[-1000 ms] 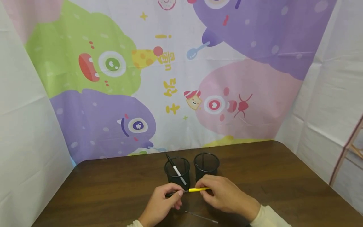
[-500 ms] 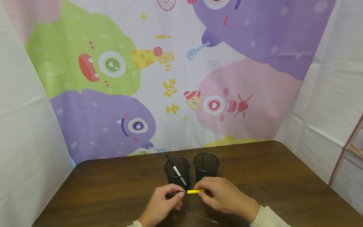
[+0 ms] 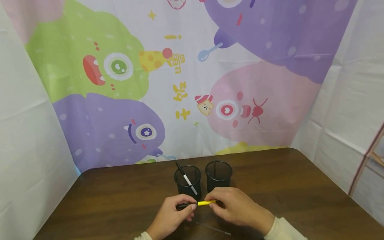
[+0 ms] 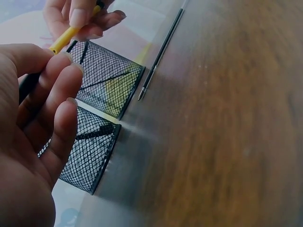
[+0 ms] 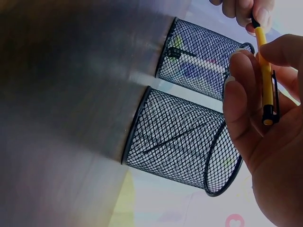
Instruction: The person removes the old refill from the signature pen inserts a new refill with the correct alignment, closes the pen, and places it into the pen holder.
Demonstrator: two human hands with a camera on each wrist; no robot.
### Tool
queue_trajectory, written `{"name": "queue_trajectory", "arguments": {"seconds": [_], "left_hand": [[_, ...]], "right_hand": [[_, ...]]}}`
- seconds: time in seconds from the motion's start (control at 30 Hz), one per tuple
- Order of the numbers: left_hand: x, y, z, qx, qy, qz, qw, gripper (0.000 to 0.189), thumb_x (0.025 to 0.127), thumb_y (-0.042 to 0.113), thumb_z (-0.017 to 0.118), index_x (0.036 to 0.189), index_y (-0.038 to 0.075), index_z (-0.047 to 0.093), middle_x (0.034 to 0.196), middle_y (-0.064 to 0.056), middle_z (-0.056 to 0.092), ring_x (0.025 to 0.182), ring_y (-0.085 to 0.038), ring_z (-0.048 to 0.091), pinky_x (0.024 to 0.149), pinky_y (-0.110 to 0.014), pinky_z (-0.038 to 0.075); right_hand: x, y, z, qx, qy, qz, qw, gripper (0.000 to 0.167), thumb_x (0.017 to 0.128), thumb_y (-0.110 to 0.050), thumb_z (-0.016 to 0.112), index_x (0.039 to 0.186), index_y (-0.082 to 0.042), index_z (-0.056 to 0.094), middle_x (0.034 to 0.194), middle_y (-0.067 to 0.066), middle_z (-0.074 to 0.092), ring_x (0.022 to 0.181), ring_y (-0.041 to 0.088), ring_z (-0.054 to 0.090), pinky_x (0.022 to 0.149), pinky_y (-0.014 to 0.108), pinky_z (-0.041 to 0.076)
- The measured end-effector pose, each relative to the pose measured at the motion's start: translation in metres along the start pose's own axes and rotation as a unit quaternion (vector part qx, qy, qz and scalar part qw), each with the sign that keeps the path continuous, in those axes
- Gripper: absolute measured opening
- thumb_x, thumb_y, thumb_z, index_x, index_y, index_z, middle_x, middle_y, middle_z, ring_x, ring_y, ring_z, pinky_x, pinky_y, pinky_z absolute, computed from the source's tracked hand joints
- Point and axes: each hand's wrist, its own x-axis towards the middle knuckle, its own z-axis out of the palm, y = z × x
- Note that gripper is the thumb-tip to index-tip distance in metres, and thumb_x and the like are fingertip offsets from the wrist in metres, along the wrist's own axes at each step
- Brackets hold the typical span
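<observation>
Between my hands is a ballpoint pen with a yellow barrel (image 3: 202, 203) and a black front section (image 4: 29, 86). My left hand (image 3: 171, 213) pinches the black section between thumb and fingers. The yellow barrel is pinched by my right hand (image 3: 235, 206); its black clip (image 5: 275, 97) and end cap show in the right wrist view. Both parts lie in one line, their ends meeting between my fingertips. On the table below them, a thin pen refill (image 3: 213, 228) with a metal tip lies apart from both hands.
Two black mesh pen cups stand just behind my hands. The left cup (image 3: 187, 190) holds a black-and-white marker (image 3: 188, 181) leaning in it; the right cup (image 3: 218, 182) is beside it. The brown wooden table (image 3: 126, 193) ends at a cartoon-printed cloth (image 3: 183, 140).
The gap with a thin stretch between the black section and yellow barrel has closed. My right hand has shifted slightly left; the left hand, cups and refill stay about where they were.
</observation>
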Motion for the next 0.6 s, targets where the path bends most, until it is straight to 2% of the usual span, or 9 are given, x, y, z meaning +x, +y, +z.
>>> {"name": "queue_trajectory", "arguments": {"seconds": [0.33, 0.6], "left_hand": [[-0.0001, -0.0011, 0.0009, -0.010, -0.015, 0.004, 0.9998, 0.018, 0.093, 0.018, 0.073, 0.107, 0.007, 0.071, 0.087, -0.007, 0.075, 0.064, -0.015, 0.068, 0.063, -0.033, 0.060], [-0.0002, 0.0006, 0.0016, 0.005, -0.020, 0.007, 0.9998, 0.018, 0.092, 0.017, 0.075, 0.106, 0.009, 0.070, 0.089, -0.004, 0.075, 0.065, -0.014, 0.068, 0.062, -0.028, 0.058]], "right_hand": [[0.0007, -0.0012, 0.0011, 0.010, 0.013, -0.021, 0.9997, 0.016, 0.090, -0.010, 0.072, 0.102, -0.020, 0.071, 0.090, -0.018, 0.061, 0.065, -0.001, 0.050, 0.061, 0.008, 0.042], [0.0001, 0.0004, 0.0031, 0.010, 0.015, -0.029, 0.9994, 0.015, 0.090, -0.010, 0.072, 0.101, -0.021, 0.070, 0.089, -0.018, 0.061, 0.066, -0.001, 0.051, 0.062, 0.006, 0.041]]}}
